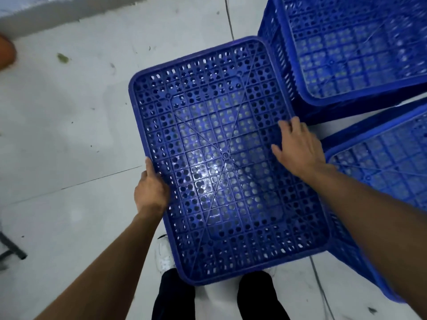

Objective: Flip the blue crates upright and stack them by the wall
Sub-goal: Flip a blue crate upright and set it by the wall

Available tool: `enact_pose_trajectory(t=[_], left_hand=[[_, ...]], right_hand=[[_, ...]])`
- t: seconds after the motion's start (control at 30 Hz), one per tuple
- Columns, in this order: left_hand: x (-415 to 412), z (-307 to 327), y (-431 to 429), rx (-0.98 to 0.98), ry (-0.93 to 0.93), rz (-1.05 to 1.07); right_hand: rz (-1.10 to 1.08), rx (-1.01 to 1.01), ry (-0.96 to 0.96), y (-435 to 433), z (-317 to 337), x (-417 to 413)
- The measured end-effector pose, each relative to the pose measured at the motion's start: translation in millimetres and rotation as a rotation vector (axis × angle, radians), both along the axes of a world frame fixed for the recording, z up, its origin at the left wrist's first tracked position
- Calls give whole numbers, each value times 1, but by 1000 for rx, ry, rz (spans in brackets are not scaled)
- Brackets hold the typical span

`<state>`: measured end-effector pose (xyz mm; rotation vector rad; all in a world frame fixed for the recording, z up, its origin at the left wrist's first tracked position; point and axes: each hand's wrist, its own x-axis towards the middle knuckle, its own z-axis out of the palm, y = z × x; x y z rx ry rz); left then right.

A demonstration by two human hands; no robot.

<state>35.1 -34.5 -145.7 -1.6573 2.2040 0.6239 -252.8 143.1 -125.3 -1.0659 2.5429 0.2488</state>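
Note:
A blue perforated crate [215, 158] lies upside down right in front of me, its gridded bottom facing up. My left hand [151, 189] grips its left edge, thumb on top and fingers under the rim. My right hand [298, 146] lies flat on the crate's right side, fingers spread over the edge. Two more blue crates stand bottom-up to the right: one at the upper right [351, 47], one at the lower right [388, 172], partly hidden by my right forearm.
The floor [69, 125] is pale grey tile with small green scraps. A wall base [46, 17] runs along the top left. A thin cable [230, 21] crosses the floor behind the crates. My feet [165, 255] stand under the crate's near edge. A dark metal leg [13, 248] shows at the left.

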Motion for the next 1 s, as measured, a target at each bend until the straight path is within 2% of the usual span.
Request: enact_pose_trajectory(t=[0.13, 0.27, 0.47, 0.57, 0.77, 1.0], left_hand=[[-5, 5, -9, 13, -56, -9], [-9, 5, -15, 42, -26, 41], [-7, 4, -17, 41, -1, 79], [-3, 8, -21, 68, 34, 138], [16, 19, -39, 160, -13, 239], [37, 35, -53, 155, 46, 230]], right_hand=[[-71, -49, 28, -1, -5, -2], [-378, -47, -112, 1, -6, 0], [-541, -23, -248, -5, -2, -5], [-528, -20, -268, -4, 5, -5], [-486, -135, -334, -3, 19, 3], [-408, -229, -396, -20, 62, 14]])
